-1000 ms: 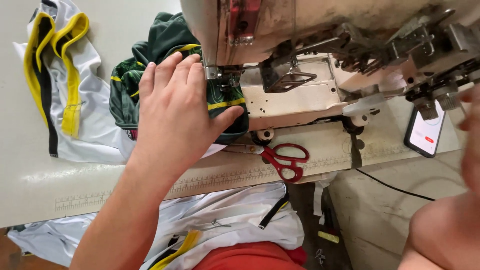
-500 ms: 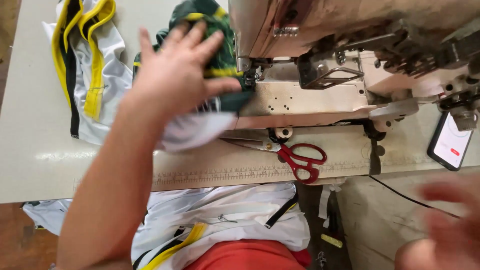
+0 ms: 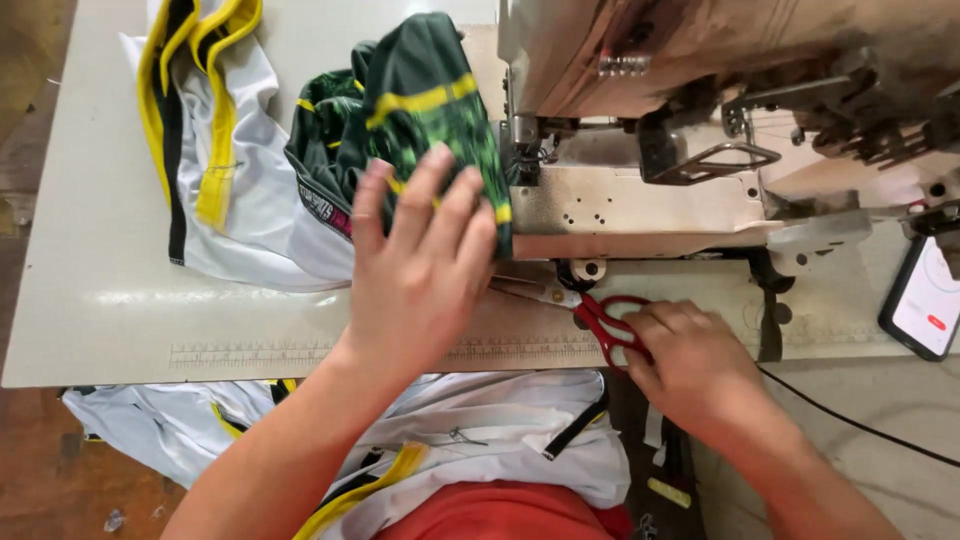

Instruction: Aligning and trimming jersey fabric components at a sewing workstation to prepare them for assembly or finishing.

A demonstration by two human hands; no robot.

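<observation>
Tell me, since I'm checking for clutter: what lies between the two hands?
In the head view, between the left hand and right hand lie the scissors' blades on bare table.

A pale work table [image 3: 120, 300] with a printed ruler along its front edge fills the view. Below it at left shows what looks like a worn brown floor [image 3: 40, 490]. Even, soft light.

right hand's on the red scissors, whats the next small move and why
Probably lift the red-handled scissors and bring them toward the needle area. The right hand already closes on their handles on the sewing table, while the left hand pins the green and yellow garment flat beside the sewing machine, likely for a thread snip.
</observation>
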